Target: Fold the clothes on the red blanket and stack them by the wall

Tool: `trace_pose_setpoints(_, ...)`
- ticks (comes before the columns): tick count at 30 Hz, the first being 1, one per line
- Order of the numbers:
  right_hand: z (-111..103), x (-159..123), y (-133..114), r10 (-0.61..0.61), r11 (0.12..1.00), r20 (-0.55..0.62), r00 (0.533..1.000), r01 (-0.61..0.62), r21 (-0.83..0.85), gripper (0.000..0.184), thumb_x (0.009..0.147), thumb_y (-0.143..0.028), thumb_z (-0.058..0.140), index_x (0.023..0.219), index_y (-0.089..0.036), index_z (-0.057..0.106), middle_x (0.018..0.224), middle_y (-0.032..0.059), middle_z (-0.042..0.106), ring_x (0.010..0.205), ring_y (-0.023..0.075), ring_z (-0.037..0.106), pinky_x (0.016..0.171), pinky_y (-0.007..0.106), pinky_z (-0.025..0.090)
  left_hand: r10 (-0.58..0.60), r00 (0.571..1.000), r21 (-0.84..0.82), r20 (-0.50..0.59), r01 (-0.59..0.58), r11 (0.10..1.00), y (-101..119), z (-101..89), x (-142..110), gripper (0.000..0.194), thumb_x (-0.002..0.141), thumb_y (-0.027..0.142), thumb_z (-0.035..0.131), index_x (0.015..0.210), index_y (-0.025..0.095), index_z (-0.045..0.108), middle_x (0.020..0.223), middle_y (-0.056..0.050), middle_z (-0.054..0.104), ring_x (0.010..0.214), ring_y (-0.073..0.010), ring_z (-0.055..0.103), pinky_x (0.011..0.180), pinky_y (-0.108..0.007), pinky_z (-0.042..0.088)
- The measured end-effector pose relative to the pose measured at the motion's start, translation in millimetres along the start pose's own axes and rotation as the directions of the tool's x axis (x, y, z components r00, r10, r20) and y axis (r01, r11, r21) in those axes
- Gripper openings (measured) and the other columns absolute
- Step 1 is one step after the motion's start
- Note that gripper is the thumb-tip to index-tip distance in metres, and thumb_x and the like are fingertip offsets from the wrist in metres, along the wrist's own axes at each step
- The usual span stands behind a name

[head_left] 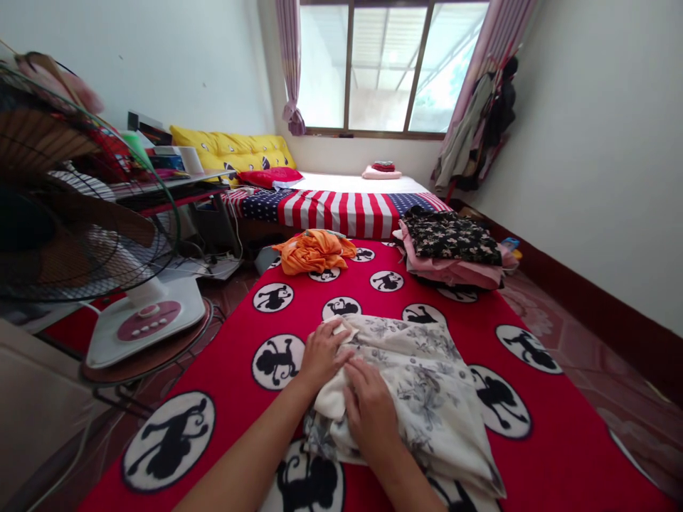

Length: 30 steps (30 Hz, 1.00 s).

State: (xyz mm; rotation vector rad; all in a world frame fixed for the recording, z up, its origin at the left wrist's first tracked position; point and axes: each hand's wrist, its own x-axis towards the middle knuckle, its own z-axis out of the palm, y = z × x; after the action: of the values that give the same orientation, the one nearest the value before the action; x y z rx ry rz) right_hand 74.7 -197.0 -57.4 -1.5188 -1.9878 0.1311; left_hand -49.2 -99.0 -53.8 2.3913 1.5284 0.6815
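Observation:
A white shirt with grey floral print (427,384) lies folded on the red blanket in front of me, with buttons along its front. At its left end, by the plain white collar, my left hand (323,355) has its fingers curled onto the fabric. My right hand (371,402) rests just below, its fingers stretched out over the shirt and its thumb near the collar. The fingertips of the two hands are close together. Parts of the collar are hidden under the fingers.
A crumpled orange cloth (314,252) lies farther up the red blanket (224,377). A stack of folded clothes (453,245) sits at the far right. On the left, a fan (149,320) stands on a round stool. A bed with a striped cover (341,213) is beyond, under the window.

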Motion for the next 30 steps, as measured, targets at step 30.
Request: trace_pose_setpoints(30, -92, -7, 147, 0.54, 0.827, -0.416, 0.731, -0.554, 0.099, 0.051, 0.08, -0.045, 0.045, 0.111, -0.008, 0.063, 0.109, 0.0195, 0.063, 0.101, 0.0318, 0.058, 0.09, 0.044, 0.045, -0.008, 0.948, -0.268, -0.318, -0.081, 0.96, 13, -13.1, 39, 0.028, 0.088, 0.016, 0.045, 0.104, 0.02, 0.067, 0.109, -0.006, 0.067, 0.107, -0.0195, 0.058, 0.098, -0.033, 0.044)
